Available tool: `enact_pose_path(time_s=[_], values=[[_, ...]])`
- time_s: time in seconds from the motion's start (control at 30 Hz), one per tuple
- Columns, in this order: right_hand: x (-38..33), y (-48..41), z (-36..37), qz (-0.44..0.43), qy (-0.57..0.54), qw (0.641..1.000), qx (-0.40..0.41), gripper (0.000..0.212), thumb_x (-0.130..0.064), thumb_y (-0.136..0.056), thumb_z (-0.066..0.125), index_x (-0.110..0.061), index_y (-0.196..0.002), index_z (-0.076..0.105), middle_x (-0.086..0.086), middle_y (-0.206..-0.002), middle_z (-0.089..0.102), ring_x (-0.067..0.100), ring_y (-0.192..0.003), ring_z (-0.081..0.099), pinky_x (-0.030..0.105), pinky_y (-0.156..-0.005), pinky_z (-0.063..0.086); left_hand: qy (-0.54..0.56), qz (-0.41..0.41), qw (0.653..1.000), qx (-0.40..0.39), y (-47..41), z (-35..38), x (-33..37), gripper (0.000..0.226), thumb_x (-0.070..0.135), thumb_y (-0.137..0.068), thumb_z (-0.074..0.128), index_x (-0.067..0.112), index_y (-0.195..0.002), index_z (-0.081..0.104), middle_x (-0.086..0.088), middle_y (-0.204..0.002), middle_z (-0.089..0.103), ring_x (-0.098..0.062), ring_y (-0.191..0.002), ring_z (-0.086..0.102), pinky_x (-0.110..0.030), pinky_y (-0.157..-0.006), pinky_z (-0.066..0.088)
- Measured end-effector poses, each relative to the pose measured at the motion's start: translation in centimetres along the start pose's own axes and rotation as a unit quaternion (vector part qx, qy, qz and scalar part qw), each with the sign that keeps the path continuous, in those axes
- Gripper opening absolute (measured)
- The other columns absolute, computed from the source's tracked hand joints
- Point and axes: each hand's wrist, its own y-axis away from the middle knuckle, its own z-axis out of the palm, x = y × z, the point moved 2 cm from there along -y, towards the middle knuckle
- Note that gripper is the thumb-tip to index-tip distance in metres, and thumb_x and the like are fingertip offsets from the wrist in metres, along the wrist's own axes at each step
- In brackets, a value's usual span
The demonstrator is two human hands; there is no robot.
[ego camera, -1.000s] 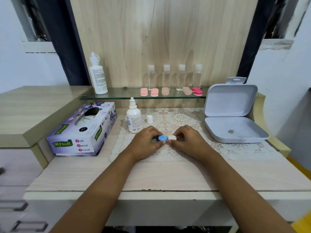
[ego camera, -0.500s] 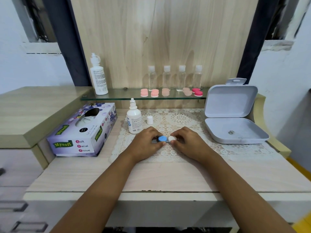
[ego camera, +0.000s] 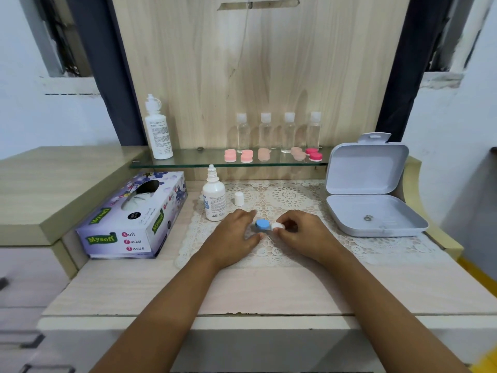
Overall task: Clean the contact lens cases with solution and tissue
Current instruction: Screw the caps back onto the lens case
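A contact lens case with a blue cap [ego camera: 262, 225] and a white cap [ego camera: 277, 226] lies on the lace mat [ego camera: 293, 200]. My right hand [ego camera: 304, 234] pinches the white cap with curled fingers. My left hand [ego camera: 234, 234] rests on the mat just left of the blue cap, fingers fairly straight and spread, holding nothing. An uncapped small solution bottle [ego camera: 213, 197] stands behind my left hand, its white cap [ego camera: 239, 198] beside it. A Mysoft tissue box [ego camera: 134, 216] sits at the left.
An open grey plastic box [ego camera: 371, 200] sits at the right. The glass shelf [ego camera: 188, 160] carries a tall white bottle [ego camera: 158, 130], several clear bottles [ego camera: 277, 131] and pink lens cases [ego camera: 271, 155]. A raised wooden counter [ego camera: 48, 189] flanks the left.
My left hand has let go of the blue cap and opened, pulling slightly left. My right hand stays on the white cap.
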Motion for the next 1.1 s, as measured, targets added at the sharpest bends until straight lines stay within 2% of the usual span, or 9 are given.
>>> enact_pose_path(time_s=[0.07,0.13,0.27,0.4,0.47,0.53,0.63,0.83,1.1], values=[[-0.2,-0.4,-0.8,0.021,-0.003,0.999,0.033,0.018,-0.028,-0.084,0.062,-0.015,-0.094,0.065,-0.002,-0.085,0.063,0.012,-0.08,0.056,0.014,-0.061,0.039,-0.025,-0.007,1.0,-0.009,-0.1,0.1,0.0,0.061,0.041,-0.092,0.051,0.013,-0.144,0.032,0.0,-0.143,0.038,-0.015,-0.131,0.033,-0.022,-0.106,0.024],[-0.4,-1.0,-1.9,0.039,-0.007,0.996,0.082,0.021,-0.033,-0.085,0.062,-0.014,-0.093,0.064,-0.001,-0.082,0.063,0.013,-0.077,0.057,0.022,-0.062,0.042,-0.05,-0.017,0.998,-0.033,-0.3,0.4,-0.1,0.058,0.044,-0.094,0.045,0.016,-0.143,0.035,0.001,-0.151,0.029,-0.017,-0.137,0.027,-0.026,-0.111,0.021],[-1.9,-3.6,-4.2,0.042,-0.006,0.981,0.192,0.021,-0.031,-0.086,0.06,-0.01,-0.085,0.063,0.003,-0.076,0.061,0.019,-0.076,0.056,0.028,-0.065,0.04,-0.065,-0.026,0.996,-0.055,-0.4,0.6,-0.2,0.054,0.046,-0.095,0.04,0.019,-0.142,0.037,0.005,-0.154,0.024,-0.016,-0.141,0.022,-0.027,-0.113,0.018],[-3.0,-7.5,-4.7,0.046,0.043,0.967,0.245,0.028,-0.029,-0.087,0.054,-0.003,-0.094,0.063,0.011,-0.099,0.063,0.026,-0.088,0.055,0.028,-0.065,0.036,-0.075,-0.02,0.995,-0.061,-0.4,0.7,-0.2,0.054,0.046,-0.096,0.037,0.019,-0.143,0.035,0.004,-0.154,0.024,-0.015,-0.142,0.02,-0.027,-0.115,0.016],[-3.4,-8.9,-4.6,0.051,0.076,0.965,0.247,0.032,-0.029,-0.088,0.051,-0.003,-0.104,0.061,0.013,-0.112,0.059,0.028,-0.096,0.055,0.032,-0.07,0.041,-0.078,-0.016,0.995,-0.058,-0.4,0.7,-0.3,0.054,0.045,-0.097,0.037,0.018,-0.143,0.034,0.003,-0.154,0.025,-0.014,-0.142,0.02,-0.026,-0.115,0.015],[-3.9,-9.8,-4.4,0.066,0.124,0.961,0.239,0.035,-0.028,-0.09,0.049,-0.002,-0.111,0.057,0.015,-0.115,0.056,0.031,-0.102,0.054,0.034,-0.074,0.043,-0.076,-0.013,0.996,-0.054,-0.4,0.7,-0.3,0.054,0.045,-0.097,0.037,0.018,-0.144,0.034,0.003,-0.154,0.025,-0.013,-0.142,0.019,-0.024,-0.114,0.014],[-4.1,-10.8,-3.9,0.083,0.168,0.956,0.225,0.035,-0.03,-0.091,0.048,-0.001,-0.111,0.055,0.014,-0.115,0.054,0.032,-0.102,0.054,0.034,-0.072,0.043,-0.072,-0.014,0.996,-0.049,-0.4,0.8,-0.3,0.053,0.044,-0.097,0.037,0.018,-0.143,0.035,0.004,-0.154,0.025,-0.012,-0.141,0.019,-0.023,-0.113,0.013],[-3.6,-12.1,-3.2,0.122,0.185,0.954,0.2,0.036,-0.035,-0.093,0.051,-0.004,-0.109,0.057,0.013,-0.113,0.057,0.029,-0.099,0.057,0.032,-0.067,0.04,-0.069,-0.018,0.996,-0.051,-0.3,0.6,-0.1,0.053,0.045,-0.096,0.037,0.019,-0.143,0.035,0.005,-0.153,0.026,-0.014,-0.14,0.022,-0.026,-0.115,0.016],[-2.4,-11.5,-3.5,0.098,0.146,0.959,0.223,0.042,-0.042,-0.092,0.049,-0.004,-0.108,0.057,0.013,-0.109,0.06,0.03,-0.098,0.057,0.032,-0.067,0.04,-0.064,-0.024,0.996,-0.059,-0.2,0.4,0.0,0.054,0.045,-0.096,0.037,0.02,-0.143,0.034,0.006,-0.154,0.025,-0.013,-0.14,0.021,-0.027,-0.115,0.016]])
